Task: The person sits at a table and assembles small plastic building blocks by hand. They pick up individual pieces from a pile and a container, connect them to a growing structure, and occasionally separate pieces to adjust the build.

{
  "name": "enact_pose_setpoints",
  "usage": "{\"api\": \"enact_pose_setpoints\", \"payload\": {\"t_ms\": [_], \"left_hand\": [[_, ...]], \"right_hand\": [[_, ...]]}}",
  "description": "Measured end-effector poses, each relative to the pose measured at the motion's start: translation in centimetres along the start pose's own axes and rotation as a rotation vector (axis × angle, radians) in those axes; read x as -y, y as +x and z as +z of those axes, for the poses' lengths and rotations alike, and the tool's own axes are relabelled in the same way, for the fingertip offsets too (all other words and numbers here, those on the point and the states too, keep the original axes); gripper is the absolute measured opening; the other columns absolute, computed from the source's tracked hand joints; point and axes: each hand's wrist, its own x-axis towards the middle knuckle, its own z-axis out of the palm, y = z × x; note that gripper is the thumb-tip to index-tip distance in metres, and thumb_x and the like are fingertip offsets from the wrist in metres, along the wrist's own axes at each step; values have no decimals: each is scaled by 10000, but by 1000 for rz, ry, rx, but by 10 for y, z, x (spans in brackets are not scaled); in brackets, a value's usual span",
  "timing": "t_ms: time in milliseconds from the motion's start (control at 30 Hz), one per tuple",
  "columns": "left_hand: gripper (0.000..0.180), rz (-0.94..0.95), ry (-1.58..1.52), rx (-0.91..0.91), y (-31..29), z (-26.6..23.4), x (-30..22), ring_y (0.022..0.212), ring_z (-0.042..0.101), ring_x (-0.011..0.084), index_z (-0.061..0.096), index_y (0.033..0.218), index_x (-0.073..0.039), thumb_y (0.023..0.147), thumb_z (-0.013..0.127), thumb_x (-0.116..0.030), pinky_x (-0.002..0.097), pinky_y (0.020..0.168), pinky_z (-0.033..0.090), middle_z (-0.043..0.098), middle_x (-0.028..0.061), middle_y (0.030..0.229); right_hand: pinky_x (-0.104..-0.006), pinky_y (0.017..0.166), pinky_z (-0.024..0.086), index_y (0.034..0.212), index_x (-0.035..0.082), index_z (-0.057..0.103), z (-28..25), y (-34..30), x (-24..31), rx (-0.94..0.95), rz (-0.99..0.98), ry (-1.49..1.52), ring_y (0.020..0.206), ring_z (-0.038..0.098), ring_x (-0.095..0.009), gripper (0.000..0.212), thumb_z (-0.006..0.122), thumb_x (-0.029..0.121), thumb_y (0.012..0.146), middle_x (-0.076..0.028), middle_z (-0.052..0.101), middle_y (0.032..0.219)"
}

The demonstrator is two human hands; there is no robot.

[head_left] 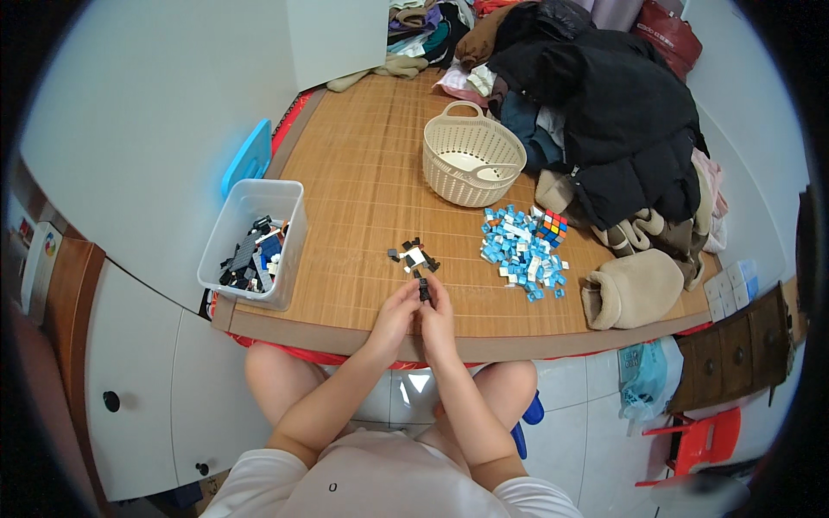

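Note:
Close together near the front edge of the mat, my left hand (398, 308) and my right hand (438, 316) both grip a small black building-brick piece (423, 289) between their fingertips. Just beyond them lies a loose cluster of black, grey and white bricks (414, 256). To the left stands a clear plastic bin (296, 226) holding black, grey, white and blue bricks (256, 253). On the right, a heap of blue and white small pieces (522, 250) is spread out, with a colourful puzzle cube (552, 228) at its upper right side.
A beige woven-look basket (473, 155) stands farther back on the bamboo mat (363, 155). A blue lid (249, 157) leans behind the bin. Dark clothes (613, 112) pile up at the back right, a beige fleece item (635, 289) in front. A red stool (704, 440) stands on the floor.

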Motion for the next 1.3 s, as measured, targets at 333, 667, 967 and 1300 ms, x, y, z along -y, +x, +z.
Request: {"api": "enact_pose_setpoints", "payload": {"t_ms": [333, 667, 967, 1300], "left_hand": [[480, -49, -142, 3, -15, 8, -10, 1289, 314, 213, 297, 1327, 68, 861, 373, -18, 313, 1043, 295, 363, 168, 1350], [477, -21, -185, 10, -16, -6, 2, 1283, 315, 213, 322, 1322, 55, 855, 395, -11, 313, 1046, 279, 337, 169, 1362], [509, 121, 111, -92, 6, -23, 3, 1282, 325, 207, 331, 1335, 26, 832, 395, -16, 295, 1025, 272, 377, 139, 1355], [420, 179, 515, 91, 21, -29, 18, 1215, 386, 191, 403, 1284, 28, 870, 389, -37, 281, 995, 319, 415, 129, 1302]], "right_hand": [[-294, 985, 339, 1296, -24, 351, 2, -4, -12, -11, -35, 196, 1157, 432, -198, 547, 362, -121, 758, -127, 441, 1247], [-315, 1048, 252, 1331, -26, 305, 1, -7, -11, -13, -31, 83, 1262, 340, -220, 574, 373, -105, 767, -151, 365, 1345], [-196, 699, 390, 1337, -16, 309, 1, -8, -6, -13, -7, 10, 848, 456, -89, 587, 372, -92, 759, -101, 454, 1218], [-273, 998, 297, 1328, -22, 320, 2, 1, -24, -10, -50, 6, 1237, 345, -206, 572, 365, -99, 764, -141, 360, 1338]]}}
